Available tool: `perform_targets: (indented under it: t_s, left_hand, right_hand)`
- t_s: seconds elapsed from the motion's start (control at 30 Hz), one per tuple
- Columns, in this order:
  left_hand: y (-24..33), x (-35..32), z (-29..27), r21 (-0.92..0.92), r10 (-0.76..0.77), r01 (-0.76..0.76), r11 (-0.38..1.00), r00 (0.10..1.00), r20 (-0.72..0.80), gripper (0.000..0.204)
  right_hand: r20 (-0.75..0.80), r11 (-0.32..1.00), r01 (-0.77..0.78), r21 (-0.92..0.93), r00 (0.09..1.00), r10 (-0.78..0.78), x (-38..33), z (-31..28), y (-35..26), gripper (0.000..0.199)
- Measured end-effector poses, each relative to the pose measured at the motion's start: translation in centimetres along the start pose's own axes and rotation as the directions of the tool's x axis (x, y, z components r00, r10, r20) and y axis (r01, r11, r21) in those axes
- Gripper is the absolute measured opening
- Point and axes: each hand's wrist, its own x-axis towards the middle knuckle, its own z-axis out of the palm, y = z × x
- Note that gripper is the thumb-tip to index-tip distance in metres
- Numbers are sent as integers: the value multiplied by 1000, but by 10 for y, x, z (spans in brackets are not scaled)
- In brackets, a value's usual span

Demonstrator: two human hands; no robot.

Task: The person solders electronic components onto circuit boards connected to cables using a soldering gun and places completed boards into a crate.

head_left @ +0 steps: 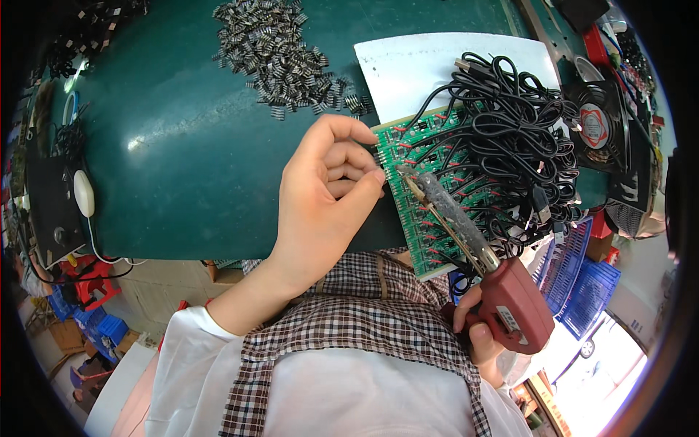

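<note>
My left hand (324, 186) is at the left edge of a green circuit board panel (419, 251), fingers curled and thumb and index fingertips at the board's edge. Whatever is between them, if anything, is too small to make out. In my right hand (480, 336) is a red soldering gun (515, 306). Its metal tip slants up and left over the board, close to my left thumb. Short red and black wires join the board to a heap of bundled black cables (513, 138), which hides much of its right side.
A pile of small pronged metal pieces (273, 54) lies on the green tabletop (182, 160). Under the board and cables is a white sheet (408, 69). A black fan (597, 124) stands at the right. Blue plastic baskets (590, 284) are below, right of the table.
</note>
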Motion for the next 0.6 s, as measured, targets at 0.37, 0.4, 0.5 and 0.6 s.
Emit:
perform_targets:
  t_s: [0.37, 0.4, 0.5, 0.6]
  left_hand:
    - [0, 1, 2, 13, 30, -29, 999, 999, -12, 27]
    - [0, 1, 2, 16, 25, -25, 1000, 1000, -12, 27]
    - [-1, 1, 3, 1, 34, -34, 999, 999, -13, 27]
    - [-1, 1, 3, 18, 32, -32, 999, 999, -15, 27]
  right_hand:
    - [175, 932, -165, 324, 978, 112, -10, -16, 11, 73]
    - [148, 927, -187, 325, 978, 145, -12, -17, 11, 73]
    - [148, 935, -174, 310, 980, 134, -10, -19, 13, 74]
    - [166, 946, -143, 290, 981, 98, -7, -15, 11, 71]
